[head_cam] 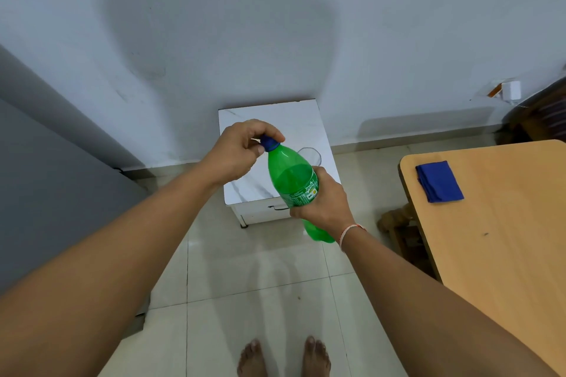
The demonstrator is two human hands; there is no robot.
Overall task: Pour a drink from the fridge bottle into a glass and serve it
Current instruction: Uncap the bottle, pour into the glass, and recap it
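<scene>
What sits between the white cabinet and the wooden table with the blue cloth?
In the head view, only bare tiled floor separates the white cabinet from the wooden table; nothing stands in that gap. The blue cloth lies on the table itself.

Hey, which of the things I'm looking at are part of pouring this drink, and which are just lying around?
Part of the job:
green bottle, held by the right hand
blue cap, gripped by the left hand
glass on the white cabinet

Just lying about:
blue cloth on the wooden table
</scene>
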